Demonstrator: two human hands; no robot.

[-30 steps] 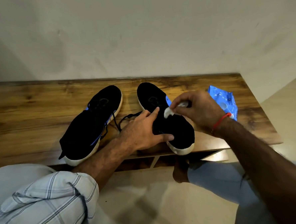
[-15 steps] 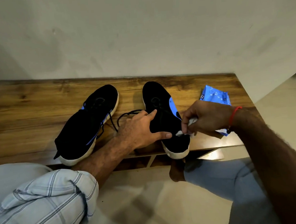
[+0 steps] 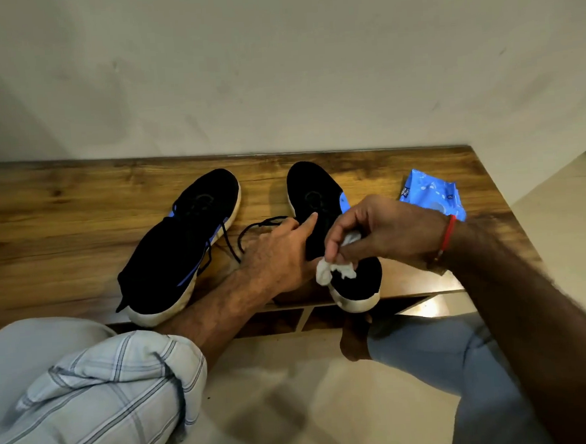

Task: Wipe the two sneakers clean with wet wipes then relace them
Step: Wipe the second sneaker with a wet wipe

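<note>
Black knit sneakers, two, with pale soles, on a wooden bench (image 3: 61,218) against a plain wall; toes toward 12 o'clock, heels at the near edge. Left sneaker (image 3: 180,249) at about 10 o'clock from the hands, angled, untouched, lace partly threaded and loose. Right sneaker (image 3: 321,199) at centre, heel just over the bench edge, black lace (image 3: 251,229) trailing out toward 9 o'clock. Left hand (image 3: 280,257) laid over the near side of the right sneaker, steadying it, index finger straight and pointing toward 1 o'clock, thumb hidden, fingers not plainly curled round anything. Right hand (image 3: 381,230) above the same shoe, fingertips closed in a pinch on a crumpled white wet wipe (image 3: 332,271), lower corner of the wipe hanging at the heel-side upper. Blue wipe packet (image 3: 432,196) at 2 o'clock, well apart from the shoes. Red thread band (image 3: 448,233) at the right wrist. Judged stage: early, wiping of the right sneaker in hand; degree of cleanliness not discernible on the dark fabric. Judged remainder: rest of this shoe and its sole, whole of the left sneaker, relacing of both.
</note>
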